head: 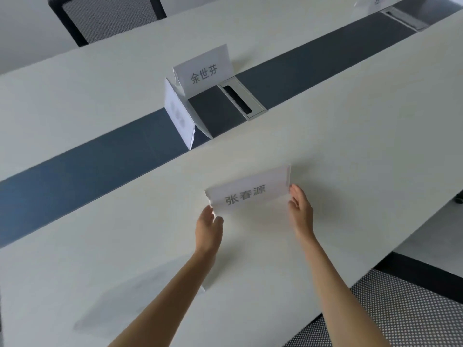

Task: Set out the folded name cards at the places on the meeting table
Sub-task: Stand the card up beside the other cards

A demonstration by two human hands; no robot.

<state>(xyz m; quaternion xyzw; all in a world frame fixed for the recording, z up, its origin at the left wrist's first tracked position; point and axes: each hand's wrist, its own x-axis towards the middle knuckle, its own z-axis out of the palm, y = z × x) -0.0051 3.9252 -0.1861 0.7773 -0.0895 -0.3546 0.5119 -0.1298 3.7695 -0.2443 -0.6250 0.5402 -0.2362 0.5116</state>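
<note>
Both hands, left (pixel 209 222) and right (pixel 299 209), each had a grip clamped on one end of a card (pixel 246 194) above the counter (pixel 350 136).

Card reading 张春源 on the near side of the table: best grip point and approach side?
Pinch the short end edges of the name card, one hand per end, coming in from the near side. The printed face stays uncovered, as left hand and right hand show.

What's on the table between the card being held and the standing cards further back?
Nothing: bare white tabletop separates the held card from the standing cards, in the head view.
</note>
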